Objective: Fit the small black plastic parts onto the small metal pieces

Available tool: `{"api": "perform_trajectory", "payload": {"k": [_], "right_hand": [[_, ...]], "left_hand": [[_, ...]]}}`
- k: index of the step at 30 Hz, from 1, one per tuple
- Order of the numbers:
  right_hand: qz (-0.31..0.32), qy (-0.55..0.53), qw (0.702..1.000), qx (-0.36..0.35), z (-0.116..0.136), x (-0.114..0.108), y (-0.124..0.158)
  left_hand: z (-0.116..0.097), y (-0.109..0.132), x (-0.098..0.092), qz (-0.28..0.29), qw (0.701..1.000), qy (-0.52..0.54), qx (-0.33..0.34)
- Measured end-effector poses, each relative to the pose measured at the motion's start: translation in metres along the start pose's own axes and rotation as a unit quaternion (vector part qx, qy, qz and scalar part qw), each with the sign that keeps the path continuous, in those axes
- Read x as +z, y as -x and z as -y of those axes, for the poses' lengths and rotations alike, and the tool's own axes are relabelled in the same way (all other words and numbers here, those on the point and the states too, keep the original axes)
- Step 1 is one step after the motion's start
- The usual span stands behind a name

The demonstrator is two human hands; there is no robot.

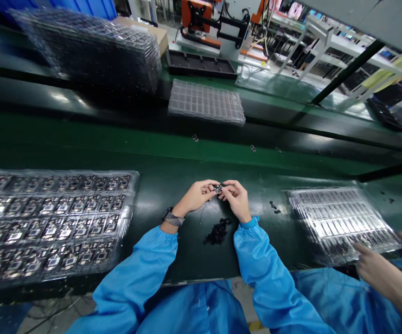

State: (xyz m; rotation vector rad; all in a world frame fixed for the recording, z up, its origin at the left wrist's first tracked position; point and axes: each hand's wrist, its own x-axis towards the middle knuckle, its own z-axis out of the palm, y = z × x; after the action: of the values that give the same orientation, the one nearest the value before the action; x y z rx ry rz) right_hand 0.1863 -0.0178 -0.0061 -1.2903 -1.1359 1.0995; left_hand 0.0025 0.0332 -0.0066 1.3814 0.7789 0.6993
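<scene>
Both my hands meet over the green table [187, 260], holding one small metallic part [218, 189] between their fingertips. My left hand [198, 195] pinches it from the left; a dark watch or band is on that wrist. From the right, my right hand [234, 197] has its thumb and fingers closed on the same part. Just below the hands lies a pile of small black pieces [217, 231]. A few more black pieces [274, 207] rest to the right of my right hand. The details of the held part are too small to make out.
At the left, a clear tray [135, 185] holds rows of small circuit boards. Stacked trays [340, 218] stand at the right, with a co-worker's hand [374, 264] over them. Beyond the belt are an empty-celled tray stack [206, 102], a tall tray stack [106, 55] and a black tray [201, 64].
</scene>
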Motion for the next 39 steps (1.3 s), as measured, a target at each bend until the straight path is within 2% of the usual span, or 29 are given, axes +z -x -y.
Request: {"api": "perform_trajectory", "payload": {"k": [9,17,33,39], "right_hand": [[0.000,-0.031,0.999,0.015,0.002,0.003,-0.001],[0.005,0.009,1.000,0.023,0.001,0.005,-0.001],[-0.017,0.016,0.999,0.025,0.004,0.008,0.000],[0.009,0.014,1.000,0.027,0.004,0.006,0.000]], "left_hand": [[-0.004,0.001,-0.002,0.008,1.000,0.029,-0.004],[-0.008,0.003,-0.002,-0.001,1.000,0.018,0.002],[0.002,0.001,0.013,-0.029,0.999,0.011,0.028],[-0.001,0.004,0.013,-0.035,0.999,0.028,0.031]]}}
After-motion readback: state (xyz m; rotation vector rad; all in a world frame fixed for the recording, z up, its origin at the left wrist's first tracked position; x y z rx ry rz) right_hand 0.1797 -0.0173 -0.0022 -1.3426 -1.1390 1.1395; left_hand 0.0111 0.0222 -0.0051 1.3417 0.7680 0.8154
